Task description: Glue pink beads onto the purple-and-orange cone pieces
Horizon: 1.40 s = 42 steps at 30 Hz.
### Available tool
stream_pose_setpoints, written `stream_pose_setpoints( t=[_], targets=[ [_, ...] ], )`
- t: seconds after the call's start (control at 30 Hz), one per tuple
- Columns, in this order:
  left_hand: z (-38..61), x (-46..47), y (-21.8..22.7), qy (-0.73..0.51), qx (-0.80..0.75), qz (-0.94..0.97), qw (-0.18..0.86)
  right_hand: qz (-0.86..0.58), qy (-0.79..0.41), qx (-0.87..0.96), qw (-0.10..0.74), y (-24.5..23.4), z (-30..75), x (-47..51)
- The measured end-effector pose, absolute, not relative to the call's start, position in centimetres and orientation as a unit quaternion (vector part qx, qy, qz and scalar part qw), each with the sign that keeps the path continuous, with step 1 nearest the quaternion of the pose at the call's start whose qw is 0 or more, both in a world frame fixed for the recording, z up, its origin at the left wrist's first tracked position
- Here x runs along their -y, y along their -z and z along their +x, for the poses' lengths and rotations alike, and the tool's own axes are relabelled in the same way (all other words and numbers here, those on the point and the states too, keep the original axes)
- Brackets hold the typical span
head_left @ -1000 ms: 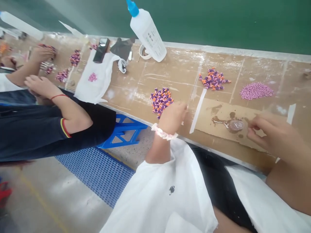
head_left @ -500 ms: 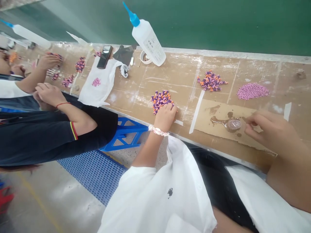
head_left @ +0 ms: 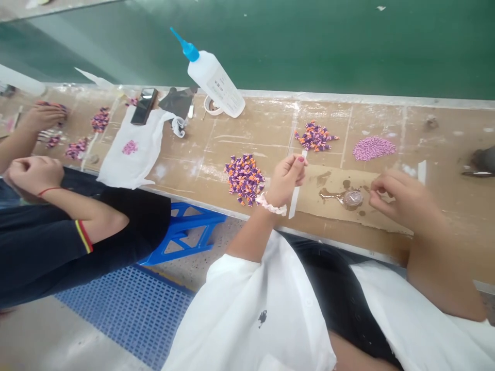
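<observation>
My left hand [head_left: 286, 180] is raised over the bench between two piles, its fingers and thumb closed together; what they hold, if anything, is hidden. To its left lies a pile of small purple and orange pieces [head_left: 244, 179], and beyond it a smaller pile of similar pieces [head_left: 315, 136]. Hovering at the right end of a cardboard sheet [head_left: 309, 193], my right hand [head_left: 402, 198] is pinched shut, with nothing I can make out at the tips. Near those fingertips a small clear round cap [head_left: 352, 198] sits in spilled liquid. Farther back is a heap of tiny pink pieces [head_left: 373, 148].
A white squeeze bottle [head_left: 218, 85] with a blue nozzle stands at the back by a tape roll [head_left: 212, 106]. Left of it are a phone [head_left: 144, 106] and a white cloth [head_left: 129, 149]. At far left a co-worker's hands [head_left: 34, 175] rest together. A dark object [head_left: 481, 162] lies at right.
My left hand has lifted from the near purple and orange pile and moved right, its fingers closed. My right hand stays pinched near the round cap. The view has shifted right.
</observation>
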State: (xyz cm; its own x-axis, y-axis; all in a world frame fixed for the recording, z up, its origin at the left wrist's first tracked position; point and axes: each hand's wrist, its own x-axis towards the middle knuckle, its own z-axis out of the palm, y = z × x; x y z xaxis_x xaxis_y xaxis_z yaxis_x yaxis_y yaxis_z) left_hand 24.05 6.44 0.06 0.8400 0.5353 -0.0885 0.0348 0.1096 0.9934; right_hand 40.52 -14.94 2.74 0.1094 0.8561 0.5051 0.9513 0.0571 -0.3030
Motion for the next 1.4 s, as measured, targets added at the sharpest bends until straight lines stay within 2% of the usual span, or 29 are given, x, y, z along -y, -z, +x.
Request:
stream_pose_setpoints(
  t=[0.07, 0.33, 0.53, 0.67, 0.77, 1.1, 1.4],
  targets=[
    [26.2, -5.5, -0.8, -0.158, -0.179, 0.583, 0.776, -0.688, 0.071, 0.651, 0.313, -2.8, 40.5, 15.0],
    [30.7, -2.3, -1.3, -0.082, -0.131, 0.42, 0.894, -0.708, 0.075, 0.612, 0.345, -2.9, 40.5, 15.1],
    [29.5, -1.1, -1.0, -0.045, -0.151, 0.39, 0.907, -0.719, 0.004, 0.546, 0.431, -3.5, 39.5, 14.8],
    [29.0, -0.6, -1.3, 0.024, -0.124, 0.385, 0.914, -0.698, 0.0, 0.525, 0.487, -3.6, 38.6, 14.7],
    [28.9, -0.2, -1.3, 0.066, -0.111, 0.374, 0.918, -0.695, 0.004, 0.522, 0.494, -3.4, 38.3, 14.7],
    [28.7, 0.4, -1.4, 0.1, -0.113, 0.355, 0.923, -0.693, 0.045, 0.551, 0.463, -3.6, 38.2, 14.4],
    [28.8, 0.4, -1.4, 0.092, -0.097, 0.365, 0.921, -0.689, 0.046, 0.569, 0.446, -3.6, 38.2, 14.6]
  ],
)
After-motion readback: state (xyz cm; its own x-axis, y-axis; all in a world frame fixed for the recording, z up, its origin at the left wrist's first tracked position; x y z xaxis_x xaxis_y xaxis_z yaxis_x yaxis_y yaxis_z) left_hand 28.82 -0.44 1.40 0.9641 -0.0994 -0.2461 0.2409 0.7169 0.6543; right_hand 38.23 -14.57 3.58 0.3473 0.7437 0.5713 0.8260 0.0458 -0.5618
